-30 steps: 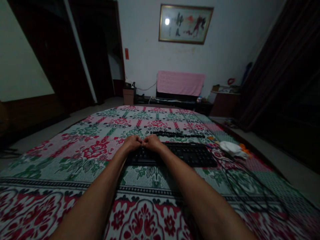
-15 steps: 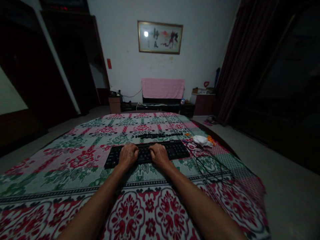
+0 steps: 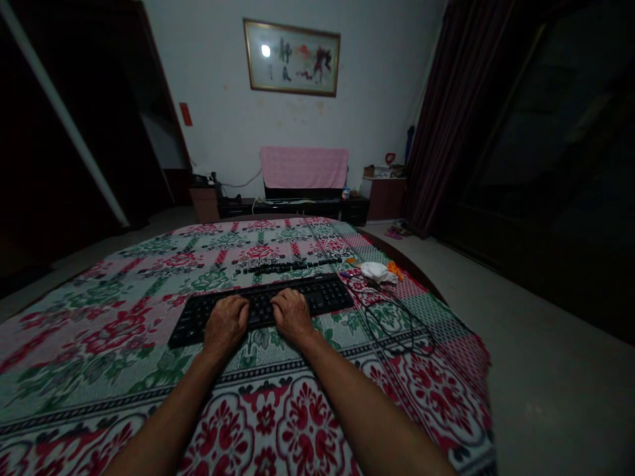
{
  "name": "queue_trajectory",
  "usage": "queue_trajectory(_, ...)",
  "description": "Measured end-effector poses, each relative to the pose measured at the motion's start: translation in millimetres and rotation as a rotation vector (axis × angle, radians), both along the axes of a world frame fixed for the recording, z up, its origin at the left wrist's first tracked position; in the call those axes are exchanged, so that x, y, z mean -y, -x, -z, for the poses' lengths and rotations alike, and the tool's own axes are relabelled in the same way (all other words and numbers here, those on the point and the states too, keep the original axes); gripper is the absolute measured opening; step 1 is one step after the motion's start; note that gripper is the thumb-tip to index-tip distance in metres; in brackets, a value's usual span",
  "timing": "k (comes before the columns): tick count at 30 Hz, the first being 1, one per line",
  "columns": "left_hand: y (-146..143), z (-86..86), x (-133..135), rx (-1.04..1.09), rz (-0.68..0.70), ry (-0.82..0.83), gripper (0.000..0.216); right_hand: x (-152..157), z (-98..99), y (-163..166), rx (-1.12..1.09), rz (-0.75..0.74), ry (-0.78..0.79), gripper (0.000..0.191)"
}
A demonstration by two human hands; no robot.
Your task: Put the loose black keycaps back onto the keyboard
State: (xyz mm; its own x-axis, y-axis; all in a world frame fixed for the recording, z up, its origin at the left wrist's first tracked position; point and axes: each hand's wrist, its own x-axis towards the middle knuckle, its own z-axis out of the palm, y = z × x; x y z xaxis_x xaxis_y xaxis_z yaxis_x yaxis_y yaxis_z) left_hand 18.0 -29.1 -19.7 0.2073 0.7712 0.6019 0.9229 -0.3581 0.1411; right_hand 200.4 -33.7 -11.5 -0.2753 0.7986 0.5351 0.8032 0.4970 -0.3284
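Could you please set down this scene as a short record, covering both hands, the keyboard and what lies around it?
Left hand: over the keyboard's left part, fingers curled, fingertips hard to make out
Right hand: over the keyboard near its middle, fingers bent
Keyboard: black, lying on a patterned cloth
Beyond keyboard: a row of small black pieces
Right of keyboard: a crumpled white item, an orange item beside it, dark cables nearer the person
Background: framed picture on the wall, pink cloth below
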Motion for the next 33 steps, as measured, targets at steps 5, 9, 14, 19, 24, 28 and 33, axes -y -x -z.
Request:
queue_trajectory(5,0,1.4,-1,0.005,-0.011,-0.023,0.024,2,-0.6,0,0.002,-0.001,0.005,0.02)
queue_trajectory(9,-2,0.1,3,0.018,-0.018,-0.02,0.023,2,0.3,1,-0.029,-0.002,-0.011,0.019)
queue_trajectory(14,-4,-0.5,4,0.052,-0.047,0.0,0.024,0,2.0,2,-0.045,-0.008,-0.024,0.017)
queue_trajectory(19,-3,1.3,3,0.048,-0.044,0.002,0.026,-1,1.8,2,-0.047,-0.013,-0.03,0.017)
queue_trajectory(24,-3,5.4,2,0.045,-0.021,-0.031,0.026,-2,2.1,2,-0.061,-0.03,-0.047,0.017)
queue_trajectory(28,-3,10.4,2,0.075,0.004,-0.097,0.024,-4,4.8,2,-0.075,-0.033,-0.065,0.019)
queue_trajectory(33,-2,10.5,2,0.1,0.011,-0.136,0.024,-4,4.8,1,-0.111,-0.054,-0.074,0.021)
